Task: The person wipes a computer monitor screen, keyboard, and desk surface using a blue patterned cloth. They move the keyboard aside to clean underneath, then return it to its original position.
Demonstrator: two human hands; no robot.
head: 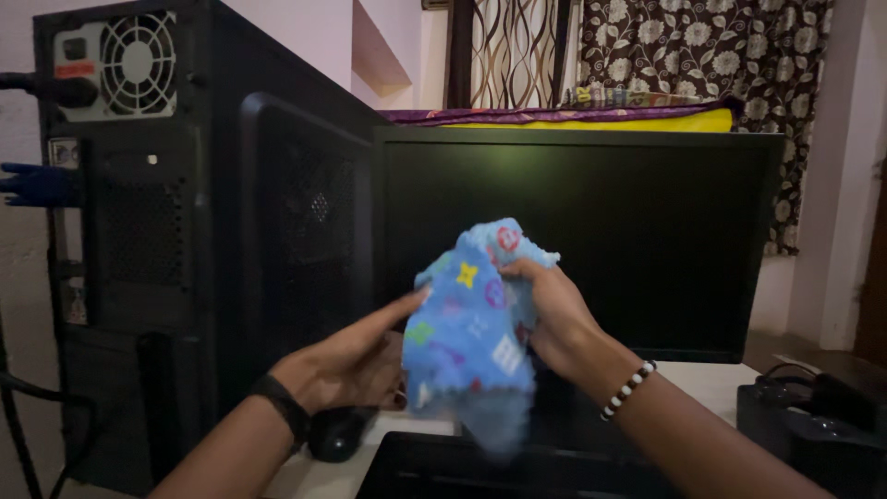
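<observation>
Cloth (476, 323), light blue with coloured shapes, hangs crumpled, pinched by right hand (554, 319) fingers; left hand (356, 360) fingers touch it.

Blue cloth (476, 319) covers fingers of my right hand (552, 319), its lower edge blurred. Mouse (338, 432) half hidden under my left hand (356, 360). Keyboard (480, 471) cut by bottom edge. Monitor (591, 231) stand hidden behind cloth.
</observation>
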